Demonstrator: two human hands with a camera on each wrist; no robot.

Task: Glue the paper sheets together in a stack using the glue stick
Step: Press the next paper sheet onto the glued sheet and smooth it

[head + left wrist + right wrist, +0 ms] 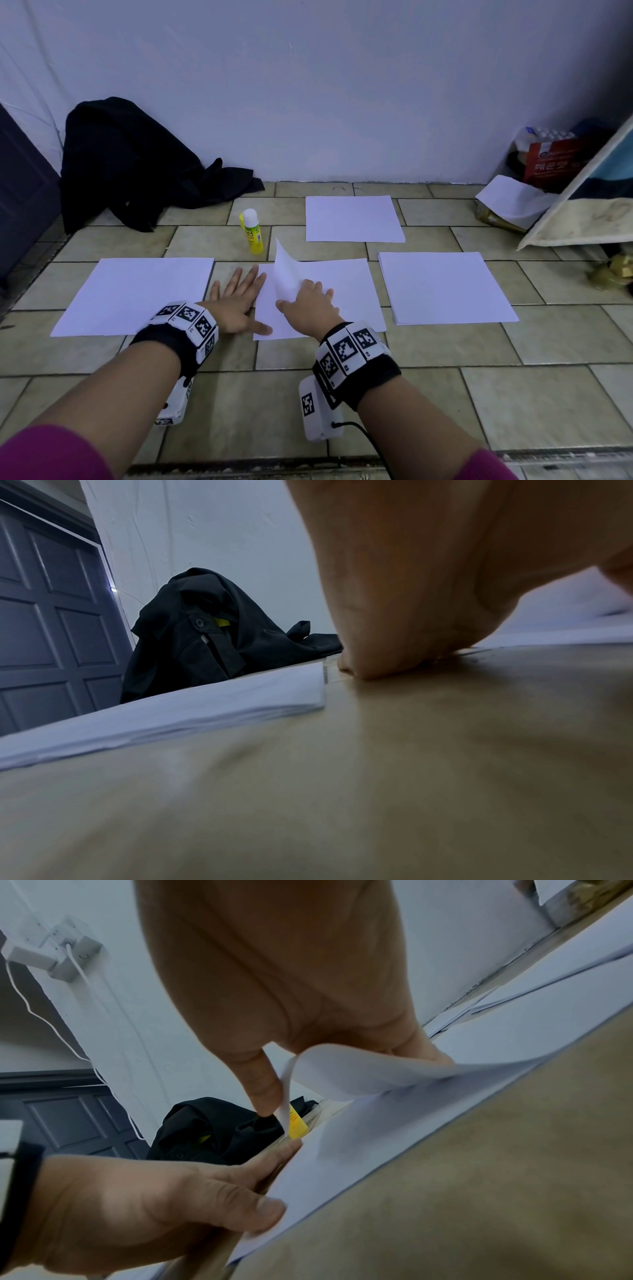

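Observation:
Several piles of white paper lie on the tiled floor: a left pile (137,294), a middle pile (342,294), a far pile (352,219) and a right pile (445,287). A yellow glue stick (251,231) with a white cap stands upright behind the middle pile. My left hand (239,301) lies flat, fingers spread, pressing the middle pile's left edge and the floor. My right hand (308,305) pinches the top sheet (286,274) of that pile between thumb and fingers, its left corner curled upward. In the right wrist view the lifted sheet (359,1072) bends beside my thumb.
A black jacket (130,164) is heaped against the wall at the back left, beside a dark door (20,192). At the back right are packages (555,164) and a leaning board (582,205). Bare tiles lie in front of the piles.

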